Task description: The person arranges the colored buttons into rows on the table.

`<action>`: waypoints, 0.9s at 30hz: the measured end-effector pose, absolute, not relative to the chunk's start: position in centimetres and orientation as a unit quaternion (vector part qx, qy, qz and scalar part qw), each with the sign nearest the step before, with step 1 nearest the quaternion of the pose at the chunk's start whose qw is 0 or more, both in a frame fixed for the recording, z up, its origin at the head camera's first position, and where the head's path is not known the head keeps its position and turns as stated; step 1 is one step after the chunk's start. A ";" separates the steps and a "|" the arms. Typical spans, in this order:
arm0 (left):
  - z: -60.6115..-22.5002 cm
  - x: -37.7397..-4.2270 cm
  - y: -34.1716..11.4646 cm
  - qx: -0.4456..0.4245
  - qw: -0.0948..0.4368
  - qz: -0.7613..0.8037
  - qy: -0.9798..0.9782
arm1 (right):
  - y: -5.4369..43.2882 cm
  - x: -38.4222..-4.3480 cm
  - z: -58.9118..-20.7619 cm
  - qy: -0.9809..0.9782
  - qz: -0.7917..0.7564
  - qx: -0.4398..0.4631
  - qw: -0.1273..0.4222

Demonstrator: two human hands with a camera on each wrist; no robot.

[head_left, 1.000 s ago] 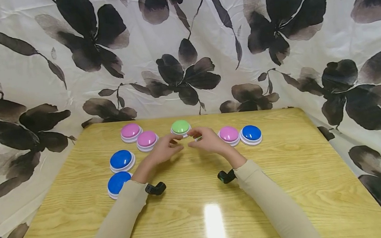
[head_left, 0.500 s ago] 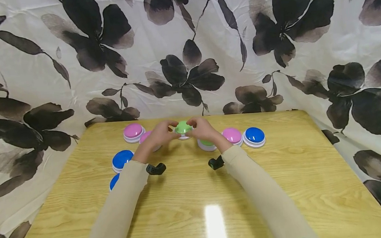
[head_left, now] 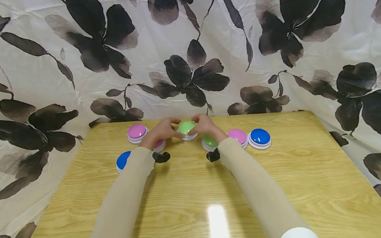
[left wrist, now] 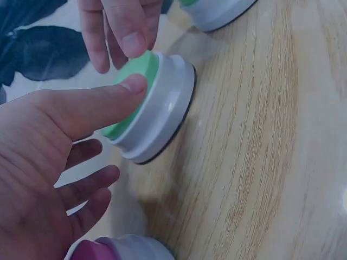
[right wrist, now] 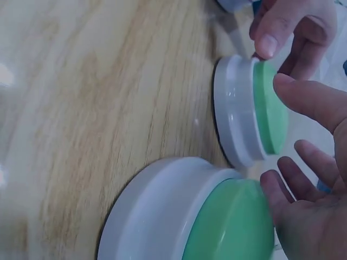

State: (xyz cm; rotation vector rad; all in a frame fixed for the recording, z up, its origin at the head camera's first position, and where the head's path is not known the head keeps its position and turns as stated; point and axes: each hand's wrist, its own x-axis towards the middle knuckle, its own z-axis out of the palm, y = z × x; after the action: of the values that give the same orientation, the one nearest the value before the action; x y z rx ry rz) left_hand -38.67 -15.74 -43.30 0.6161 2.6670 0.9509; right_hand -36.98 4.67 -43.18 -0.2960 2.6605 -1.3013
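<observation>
A green dome push button on a white round base stands near the table's back edge, between both hands. From its left, my left hand reaches round it. Its thumb lies at the edge of the dome, the other fingers spread apart behind. On the opposite side is my right hand, thumb tip close at the dome and fingers loosely extended. A second green button stands just under the right hand's fingers. Below the left hand, a pink button is partly hidden.
Another pink button stands at the back left, and a blue one is partly behind the left sleeve. To the right are a pink button and a blue button. A white round shape overlaps the right sleeve.
Both hands have moved forward from in front of the green button to either side of it. The button stays in place. The left sleeve now covers the nearer blue button.
</observation>
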 end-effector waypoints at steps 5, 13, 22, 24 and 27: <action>-43.8 -39.4 -15.5 0.203 0.131 0.327 0.914 | 5.0 -37.6 -43.5 0.885 -0.446 -0.090 0.099; -44.7 -39.9 -14.8 0.206 0.146 0.331 0.909 | 5.2 -37.8 -43.3 0.891 -0.417 -0.098 0.153; -44.7 -39.2 -14.5 0.195 0.142 0.340 0.909 | 5.9 -38.8 -43.9 0.889 -0.410 -0.110 0.171; -44.7 -39.2 -14.5 0.190 0.144 0.345 0.908 | 5.9 -39.0 -43.9 0.888 -0.411 -0.110 0.173; -44.6 -39.3 -14.7 0.184 0.148 0.355 0.905 | 5.7 -39.1 -43.9 0.887 -0.414 -0.112 0.171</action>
State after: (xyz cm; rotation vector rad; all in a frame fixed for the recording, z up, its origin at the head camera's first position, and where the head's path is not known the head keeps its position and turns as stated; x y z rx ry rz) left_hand -39.27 -14.66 -44.60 0.5284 2.6031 1.0206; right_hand -39.06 5.73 -43.93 -0.3169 2.5191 -1.1742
